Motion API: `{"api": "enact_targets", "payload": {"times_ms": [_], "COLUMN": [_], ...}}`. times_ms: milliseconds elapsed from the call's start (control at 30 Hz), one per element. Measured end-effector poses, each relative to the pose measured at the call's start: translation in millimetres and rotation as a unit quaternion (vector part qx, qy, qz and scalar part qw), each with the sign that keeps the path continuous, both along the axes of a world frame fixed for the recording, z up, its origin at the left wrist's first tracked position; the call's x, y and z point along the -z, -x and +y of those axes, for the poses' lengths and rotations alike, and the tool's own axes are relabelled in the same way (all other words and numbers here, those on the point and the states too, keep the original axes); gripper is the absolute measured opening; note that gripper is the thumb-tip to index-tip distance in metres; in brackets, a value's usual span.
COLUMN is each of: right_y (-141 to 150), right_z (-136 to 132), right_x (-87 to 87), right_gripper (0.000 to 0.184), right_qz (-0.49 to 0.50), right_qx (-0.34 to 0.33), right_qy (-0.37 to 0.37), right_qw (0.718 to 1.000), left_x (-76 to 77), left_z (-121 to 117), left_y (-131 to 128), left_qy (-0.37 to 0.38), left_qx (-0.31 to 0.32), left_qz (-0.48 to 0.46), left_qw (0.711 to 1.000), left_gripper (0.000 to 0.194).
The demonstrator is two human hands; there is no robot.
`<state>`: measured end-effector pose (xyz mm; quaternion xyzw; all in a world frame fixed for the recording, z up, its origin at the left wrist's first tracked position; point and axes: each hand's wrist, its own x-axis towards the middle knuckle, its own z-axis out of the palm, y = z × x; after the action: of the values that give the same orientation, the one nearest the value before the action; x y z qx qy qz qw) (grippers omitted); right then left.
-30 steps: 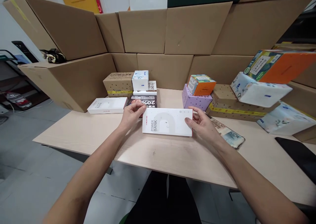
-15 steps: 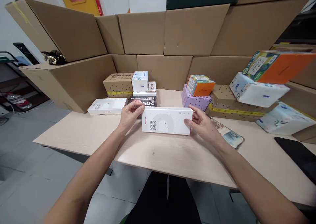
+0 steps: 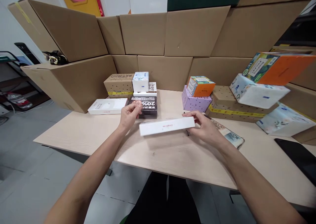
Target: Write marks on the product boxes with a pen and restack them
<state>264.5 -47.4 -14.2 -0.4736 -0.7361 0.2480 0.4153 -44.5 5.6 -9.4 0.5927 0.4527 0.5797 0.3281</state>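
Note:
My right hand [image 3: 203,126] grips the right end of a white power bank box [image 3: 168,126]. One narrow side of the box faces me, with small red lettering on it, and its left end tilts slightly down above the table. My left hand [image 3: 130,116] is off the box, just above and left of its free end. Its thumb and fingertips are pressed together with nothing visible in them, in front of a black box [image 3: 149,110] marked 20%. Another white power bank box [image 3: 107,106] lies flat on the table left of that hand.
Behind the black box are a white carton [image 3: 152,88], a tissue pack [image 3: 140,82] and a brown carton [image 3: 118,84]. On the right, an orange box [image 3: 206,88] tops a purple box [image 3: 195,102]. A printed pouch [image 3: 230,135] lies near my right wrist. Cardboard walls [image 3: 164,72] rise behind.
The power bank box has turned from its printed broad face to a narrow side. My left hand has let go of its left end; my right hand still holds it.

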Motion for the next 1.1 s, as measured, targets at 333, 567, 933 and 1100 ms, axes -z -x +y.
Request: {"api": "enact_targets", "payload": {"times_ms": [333, 567, 933, 1100], "right_y": [-13.9, -24.3, -13.4, -12.7], "right_z": [-4.4, -6.1, -8.5, -3.6], "right_x": [-3.2, -2.2, -7.4, 4.3], "right_gripper": [0.065, 0.061, 0.033, 0.047], "right_qz": [-0.179, -0.199, -0.159, -0.052], "right_qx": [-0.125, -0.168, -0.038, -0.015], "right_qy": [-0.055, -0.014, 0.094, 0.097], "right_qw": [0.974, 0.965, 0.982, 0.994], "left_x": [5.7, 1.8, -16.0, -14.8], "left_z": [-6.8, -4.7, -14.5, -13.7], "left_y": [-1.3, -0.1, 12.4, 13.3], "left_qy": [-0.112, -0.053, 0.317, 0.272], "left_qx": [-0.012, 0.002, 0.195, 0.251], "left_qz": [0.33, 0.402, 0.275, 0.25], "left_qw": [0.937, 0.914, 0.887, 0.895], "left_gripper": [0.042, 0.046, 0.054, 0.049]}}
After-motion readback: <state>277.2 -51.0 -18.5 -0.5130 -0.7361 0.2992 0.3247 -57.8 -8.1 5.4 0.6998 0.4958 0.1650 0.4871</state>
